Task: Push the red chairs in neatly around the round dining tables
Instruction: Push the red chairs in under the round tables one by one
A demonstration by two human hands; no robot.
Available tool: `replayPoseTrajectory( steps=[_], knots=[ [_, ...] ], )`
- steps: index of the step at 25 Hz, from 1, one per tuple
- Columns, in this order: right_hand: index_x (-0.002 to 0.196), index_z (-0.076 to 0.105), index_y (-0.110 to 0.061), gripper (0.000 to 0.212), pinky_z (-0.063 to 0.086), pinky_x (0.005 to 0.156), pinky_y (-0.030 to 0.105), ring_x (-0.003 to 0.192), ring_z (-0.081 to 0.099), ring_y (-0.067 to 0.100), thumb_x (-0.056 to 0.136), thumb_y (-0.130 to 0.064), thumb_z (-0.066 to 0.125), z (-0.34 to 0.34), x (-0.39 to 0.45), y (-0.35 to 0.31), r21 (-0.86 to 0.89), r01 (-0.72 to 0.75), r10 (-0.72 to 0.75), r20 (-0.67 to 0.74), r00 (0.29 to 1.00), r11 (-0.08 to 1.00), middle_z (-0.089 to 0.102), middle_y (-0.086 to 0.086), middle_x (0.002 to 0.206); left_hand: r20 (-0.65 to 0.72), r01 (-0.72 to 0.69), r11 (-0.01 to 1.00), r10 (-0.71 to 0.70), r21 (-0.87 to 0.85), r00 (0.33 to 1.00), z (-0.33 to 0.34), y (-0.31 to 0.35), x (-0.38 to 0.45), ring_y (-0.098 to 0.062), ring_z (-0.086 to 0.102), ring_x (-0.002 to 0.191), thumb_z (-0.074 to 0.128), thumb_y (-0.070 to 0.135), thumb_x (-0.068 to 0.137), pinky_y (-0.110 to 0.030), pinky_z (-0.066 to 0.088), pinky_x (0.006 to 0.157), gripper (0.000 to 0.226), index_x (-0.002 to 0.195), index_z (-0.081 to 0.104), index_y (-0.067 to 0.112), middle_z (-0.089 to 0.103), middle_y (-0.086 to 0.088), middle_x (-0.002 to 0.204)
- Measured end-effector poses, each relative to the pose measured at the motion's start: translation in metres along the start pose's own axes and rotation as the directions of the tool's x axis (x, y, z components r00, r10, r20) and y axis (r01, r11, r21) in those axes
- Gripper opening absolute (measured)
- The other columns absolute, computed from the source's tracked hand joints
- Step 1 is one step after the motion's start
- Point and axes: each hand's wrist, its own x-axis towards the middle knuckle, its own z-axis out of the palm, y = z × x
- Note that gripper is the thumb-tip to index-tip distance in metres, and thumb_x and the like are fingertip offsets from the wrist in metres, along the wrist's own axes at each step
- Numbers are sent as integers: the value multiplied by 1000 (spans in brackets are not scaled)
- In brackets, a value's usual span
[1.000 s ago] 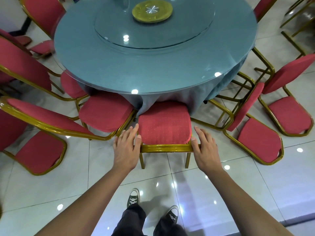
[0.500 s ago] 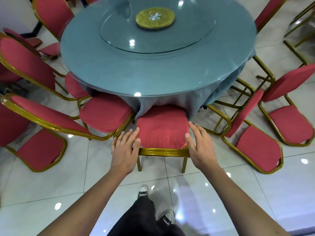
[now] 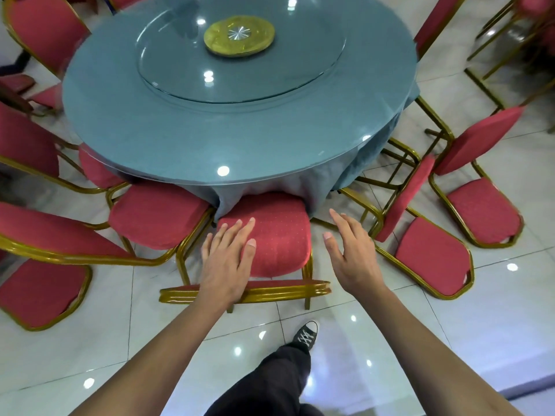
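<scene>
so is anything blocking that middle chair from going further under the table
Nothing visible does. The chair already has its seat front tucked under the tablecloth. The neighbouring chair on the left sits very close beside it but not ahead of it. What lies under the cloth is hidden.

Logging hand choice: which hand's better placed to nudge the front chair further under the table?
Left. The left hand lies over the chair backrest, fingers straight; the right hand hovers beside it, apparently touching nothing.

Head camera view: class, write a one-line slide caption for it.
Both hands, left and right, open above a red chair whose seat front is tucked under the round table.
</scene>
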Motion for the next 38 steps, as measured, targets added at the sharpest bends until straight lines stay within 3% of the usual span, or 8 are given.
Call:
replayPoseTrajectory(
  steps=[13, 18, 28, 33, 38],
  knots=[
    [158, 29, -37, 66, 30, 117, 46, 145, 33, 21, 100, -67, 23, -115, 48, 86, -83, -140, 136, -55, 989, 987, 36, -4, 157, 55, -266, 963, 269, -55, 962, 48, 150, 108, -11, 12, 154, 3, 59, 102, -41, 3, 126, 60, 156, 24, 45, 30, 9, 164],
    [158, 28, -40, 65, 28, 116, 44, 144, 32, 20, 100, -70, 19, -153, 46, 133, -69, -187, 180, -88, 980, 980, 36, -4, 157, 100, -295, 952, 303, -83, 948, 77, 203, 116, -8, 8, 155, -8, 68, 95, -39, 0, 125, 72, 156, 23, 46, 26, 11, 165],
    [157, 25, -44, 60, 32, 115, 44, 142, 37, 20, 102, -68, 21, -263, 43, 279, -72, -153, 142, -136, 980, 986, 39, -5, 153, 59, -240, 966, 246, -92, 968, 159, 345, 101, -9, 9, 155, 4, 61, 101, -40, 1, 126, 60, 156, 24, 47, 27, 11, 164],
    [153, 21, -52, 57, 29, 115, 44, 144, 34, 18, 100, -72, 18, -296, 57, 323, -45, -103, 98, -107, 989, 994, 39, -4, 154, 20, -167, 984, 169, -62, 985, 174, 382, 87, -10, 11, 155, 6, 59, 100, -41, 2, 126, 60, 156, 25, 46, 27, 10, 165],
    [157, 23, -46, 64, 26, 118, 44, 145, 32, 16, 99, -73, 18, -306, 79, 342, -32, -74, 71, -90, 993, 997, 36, -7, 156, 13, -111, 993, 111, -42, 994, 183, 394, 86, -9, 9, 155, 3, 60, 99, -39, 0, 126, 62, 156, 24, 46, 25, 10, 165]
  ],
)
